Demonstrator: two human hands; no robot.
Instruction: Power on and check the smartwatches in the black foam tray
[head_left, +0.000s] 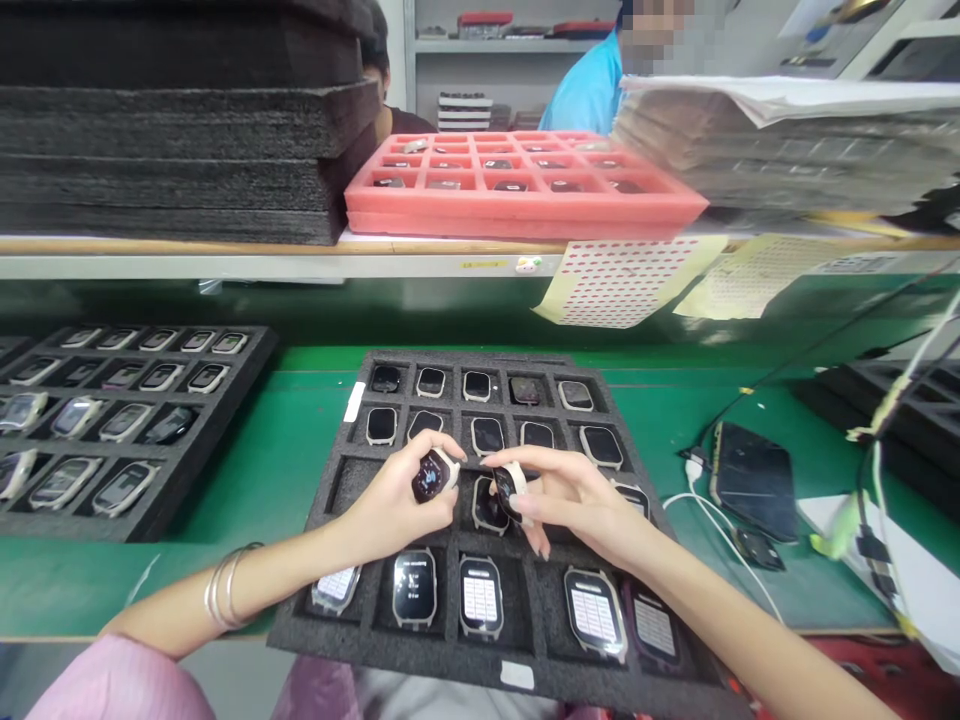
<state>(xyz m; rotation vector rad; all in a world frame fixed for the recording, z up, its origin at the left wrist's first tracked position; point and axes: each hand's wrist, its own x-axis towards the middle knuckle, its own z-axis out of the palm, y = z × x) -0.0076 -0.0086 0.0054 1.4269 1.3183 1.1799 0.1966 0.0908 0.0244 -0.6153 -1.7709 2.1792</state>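
My left hand is closed around a smartwatch body with a dark lit face, held above the black foam tray. My right hand pinches a second smartwatch body just right of the first, over the tray's middle row. The tray holds several more watch bodies in its cells; those in the front row have lit screens, those at the back are dark.
A second black tray of watch bodies lies at the left on the green mat. A phone and white cables lie at the right. A pink tray and stacked black foam sit on the shelf. Other people work behind the shelf.
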